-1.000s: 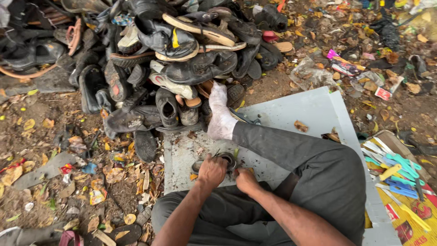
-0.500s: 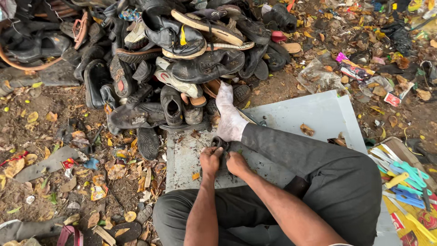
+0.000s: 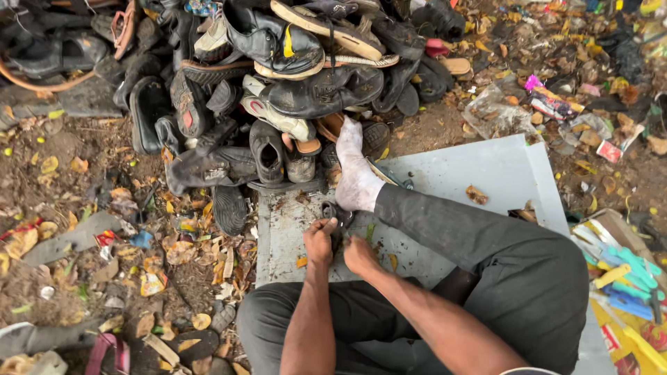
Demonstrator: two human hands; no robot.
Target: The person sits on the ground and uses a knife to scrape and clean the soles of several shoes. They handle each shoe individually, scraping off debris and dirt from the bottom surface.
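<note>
A seated person is gripping a small dark shoe piece (image 3: 335, 217) on a grey board (image 3: 486, 173), the left hand (image 3: 319, 241) and right hand (image 3: 360, 255) both closing on it. It is lying just beside the white-socked foot (image 3: 356, 177), below the heap of worn shoes (image 3: 278, 83), with leaf litter (image 3: 90, 236) spreading left of the board.

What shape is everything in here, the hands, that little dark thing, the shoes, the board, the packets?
Left hand: closed on the small dark piece.
Right hand: fingers bent, at the same piece.
Small dark piece: flat on the board, pinned by the heel.
Socked foot: stretched out, toes against the shoes.
Pile of old shoes: heaped, worn, dusty.
Grey board: flat, scrap-strewn.
Green packets: scattered.
</note>
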